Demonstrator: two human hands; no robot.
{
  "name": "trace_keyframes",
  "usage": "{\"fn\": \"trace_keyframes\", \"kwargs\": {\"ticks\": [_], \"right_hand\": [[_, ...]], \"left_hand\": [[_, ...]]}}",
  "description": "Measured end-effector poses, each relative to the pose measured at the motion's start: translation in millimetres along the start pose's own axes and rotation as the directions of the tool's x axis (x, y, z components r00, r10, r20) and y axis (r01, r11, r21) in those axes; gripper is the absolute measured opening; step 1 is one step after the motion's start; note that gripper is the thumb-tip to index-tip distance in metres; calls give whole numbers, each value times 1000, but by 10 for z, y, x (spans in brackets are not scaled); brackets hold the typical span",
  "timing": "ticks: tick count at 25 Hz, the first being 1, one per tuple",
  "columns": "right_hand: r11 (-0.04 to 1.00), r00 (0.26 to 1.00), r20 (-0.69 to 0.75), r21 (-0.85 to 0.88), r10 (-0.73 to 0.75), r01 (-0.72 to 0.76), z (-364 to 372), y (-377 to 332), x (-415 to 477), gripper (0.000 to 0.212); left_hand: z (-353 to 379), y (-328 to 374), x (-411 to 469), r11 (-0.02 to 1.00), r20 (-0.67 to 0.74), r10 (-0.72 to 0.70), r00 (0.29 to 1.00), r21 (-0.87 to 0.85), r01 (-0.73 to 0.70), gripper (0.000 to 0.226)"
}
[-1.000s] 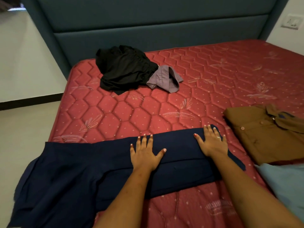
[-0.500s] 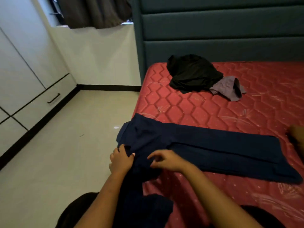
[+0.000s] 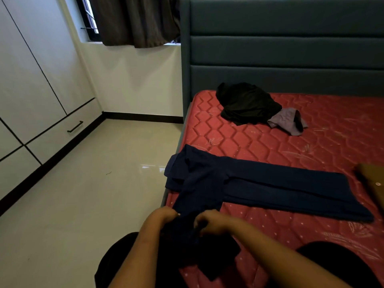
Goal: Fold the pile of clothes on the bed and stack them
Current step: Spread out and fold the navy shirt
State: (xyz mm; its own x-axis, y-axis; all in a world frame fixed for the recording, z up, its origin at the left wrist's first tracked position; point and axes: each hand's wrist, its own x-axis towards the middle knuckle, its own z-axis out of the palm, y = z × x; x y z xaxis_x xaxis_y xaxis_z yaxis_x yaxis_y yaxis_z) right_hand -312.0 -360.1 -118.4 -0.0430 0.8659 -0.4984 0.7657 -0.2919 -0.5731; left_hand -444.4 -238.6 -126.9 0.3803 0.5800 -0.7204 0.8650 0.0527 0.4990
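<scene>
A long navy garment [image 3: 280,190] lies stretched across the near part of the red mattress [image 3: 259,142], its left end bunched over the bed's corner. My left hand [image 3: 164,216] and my right hand [image 3: 209,222] both grip that loose end, pulled close to my body. A crumpled black garment [image 3: 245,103] and a small mauve one [image 3: 287,120] lie near the headboard. At the right edge shows the corner of a folded brown shirt [image 3: 372,181].
The teal padded headboard [image 3: 280,50] backs the bed. Left of the bed is shiny tiled floor [image 3: 87,183], then white wardrobe doors with a drawer handle [image 3: 75,126]. A dark curtain [image 3: 135,19] hangs at the window.
My hands left the flat middle of the navy garment, went to its left end and took hold of it. They have since drawn it nearer to me. The view swung left.
</scene>
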Motion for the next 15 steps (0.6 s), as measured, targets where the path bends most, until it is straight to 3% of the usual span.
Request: {"fn": "trace_keyframes", "kwargs": {"ticks": [1, 2, 4, 5, 7, 9, 11, 13, 15], "right_hand": [[970, 1000, 3, 243, -25, 24, -146, -34, -118, 20], [856, 999, -33, 515, -31, 43, -306, -40, -231, 17], [475, 967, -245, 861, 75, 181, -668, -4, -492, 17], [303, 919, -359, 905, 163, 299, -844, 55, -619, 16], [75, 803, -478, 871, 357, 485, -1132, 235, -811, 16], [3, 712, -445, 849, 544, 529, -1363, 479, -945, 26], [-2, 657, -347, 884, 669, 468, -1506, 847, -1007, 32], [67, 586, -235, 954, 775, 293, -1512, 1288, -988, 43], [155, 495, -141, 988, 858, 13, -1383, 1821, -931, 68]], "left_hand": [[-53, 41, -75, 986, 1, 44, 999, -161, -43, 31], [-98, 102, -132, 920, -25, 96, 995, -379, -98, 30], [-181, 286, -181, 645, -134, 200, 970, -728, -234, 37], [-217, 416, -222, 568, -179, 266, 947, -765, -304, 39], [-204, 703, -261, 607, -203, 423, 883, -660, -442, 39], [-84, 974, -167, 703, -222, 542, 810, -408, -582, 42], [113, 1203, 4, 736, -289, 624, 726, -97, -670, 52], [353, 1336, 169, 756, -268, 649, 712, 124, -642, 57], [566, 1356, 333, 778, -192, 611, 768, 326, -537, 58]]}}
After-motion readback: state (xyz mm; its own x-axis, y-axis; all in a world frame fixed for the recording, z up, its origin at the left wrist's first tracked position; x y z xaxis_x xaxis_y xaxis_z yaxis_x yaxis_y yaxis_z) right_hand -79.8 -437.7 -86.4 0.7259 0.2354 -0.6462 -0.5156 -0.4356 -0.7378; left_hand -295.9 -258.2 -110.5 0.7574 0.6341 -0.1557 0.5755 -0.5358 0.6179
